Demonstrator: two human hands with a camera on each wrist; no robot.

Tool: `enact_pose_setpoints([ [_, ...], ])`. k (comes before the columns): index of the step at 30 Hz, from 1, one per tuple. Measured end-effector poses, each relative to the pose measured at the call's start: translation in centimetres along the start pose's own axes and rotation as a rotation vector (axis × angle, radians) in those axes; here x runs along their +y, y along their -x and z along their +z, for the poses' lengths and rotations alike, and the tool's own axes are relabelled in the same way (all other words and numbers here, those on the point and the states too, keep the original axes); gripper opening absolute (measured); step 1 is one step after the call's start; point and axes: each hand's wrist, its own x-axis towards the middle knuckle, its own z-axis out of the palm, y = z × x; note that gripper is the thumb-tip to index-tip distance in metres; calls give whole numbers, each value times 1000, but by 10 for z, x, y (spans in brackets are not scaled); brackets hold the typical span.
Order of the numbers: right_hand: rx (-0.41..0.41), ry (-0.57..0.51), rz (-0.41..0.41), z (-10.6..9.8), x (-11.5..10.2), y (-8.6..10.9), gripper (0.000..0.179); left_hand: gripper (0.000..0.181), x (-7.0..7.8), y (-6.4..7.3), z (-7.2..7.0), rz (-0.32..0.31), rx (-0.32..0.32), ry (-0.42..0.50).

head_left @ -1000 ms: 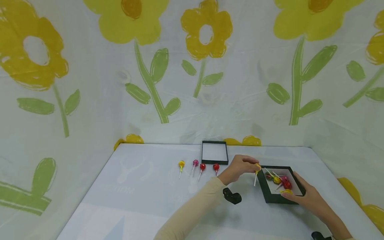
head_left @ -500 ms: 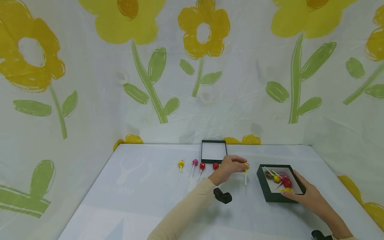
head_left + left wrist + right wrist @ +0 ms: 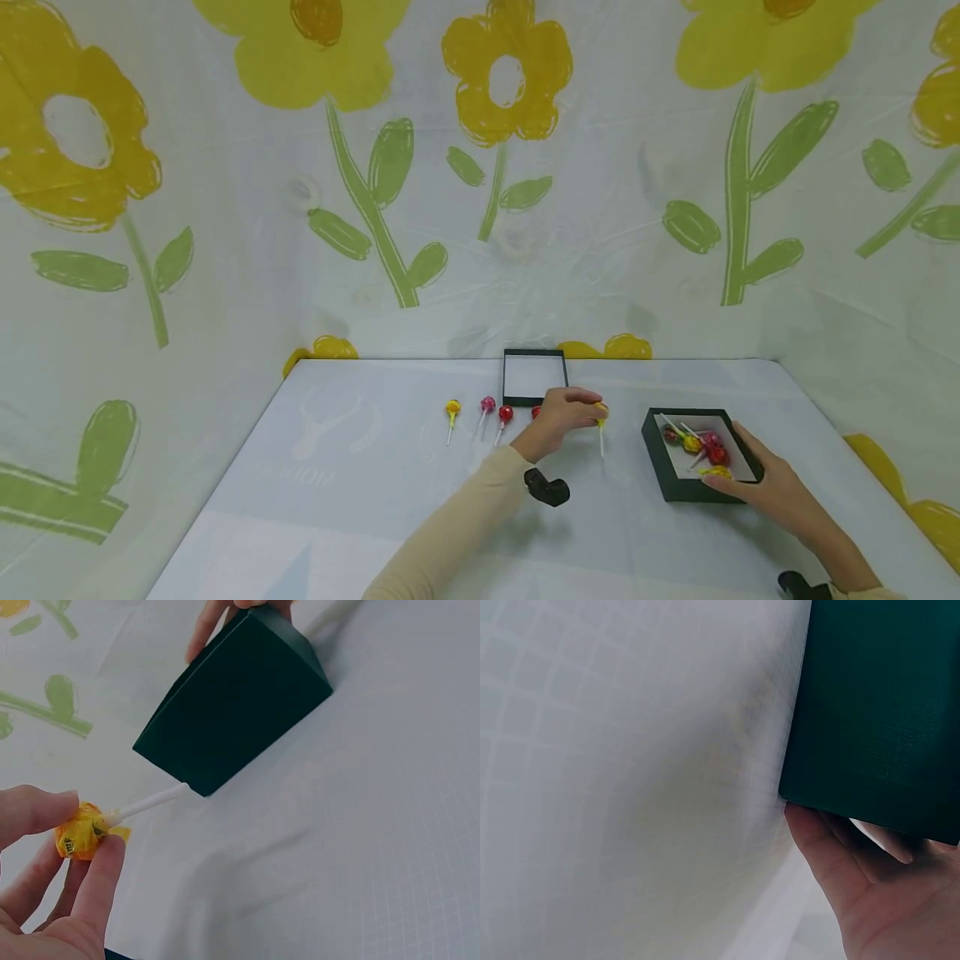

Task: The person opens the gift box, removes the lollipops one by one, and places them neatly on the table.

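Observation:
My left hand (image 3: pixel 557 419) pinches a yellow-wrapped lollipop (image 3: pixel 602 413) by its head, stick pointing down, over the table left of the box. In the left wrist view thumb and fingertips close round the yellow wrapper (image 3: pixel 79 836), and its white stick points towards the box. My right hand (image 3: pixel 780 487) grips the dark green box (image 3: pixel 657 467) at its right side, thumb over the front rim. Several lollipops in red, pink and yellow wrappers lie inside, including a red lollipop (image 3: pixel 717 456). The right wrist view shows the box wall (image 3: pixel 877 712) above my fingers.
Left of the hand lie a yellow lollipop (image 3: pixel 453 407), a pink lollipop (image 3: pixel 487 404) and a red lollipop (image 3: pixel 506 413); another red one is partly behind the left hand. A dark-rimmed lid (image 3: pixel 517 402) lies at the table's (image 3: pixel 360 500) back edge, before a flowered cloth.
My left hand has moved left, away from the box's left rim, with the yellow lollipop in its fingers. The right hand keeps its grip on the box.

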Motion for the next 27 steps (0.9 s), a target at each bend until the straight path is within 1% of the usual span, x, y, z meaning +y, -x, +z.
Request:
enact_pose_setpoints([
  [3, 1, -5, 4, 0, -1, 0, 110, 26, -1, 0, -3, -2, 24, 1],
  [7, 1, -8, 9, 0, -1, 0, 110, 26, -3, -1, -5, -23, 73, -15],
  [9, 2, -5, 9, 0, -1, 0, 110, 29, -3, -2, -7, -32, 88, -17],
  [14, 6, 4, 4, 0, 0, 1, 110, 30, -5, -4, -11, -44, 106, -9],
  [18, 1, 5, -9, 0, -1, 2, 108, 29, -6, -5, -13, -52, 142, -7],
  [23, -8, -5, -13, -1, 0, 2, 108, 29, -4, -5, -15, -63, 163, -3],
  [27, -7, -7, -18, -1, 0, 2, 108, 31, -5, -4, -17, -53, 185, -5],
])
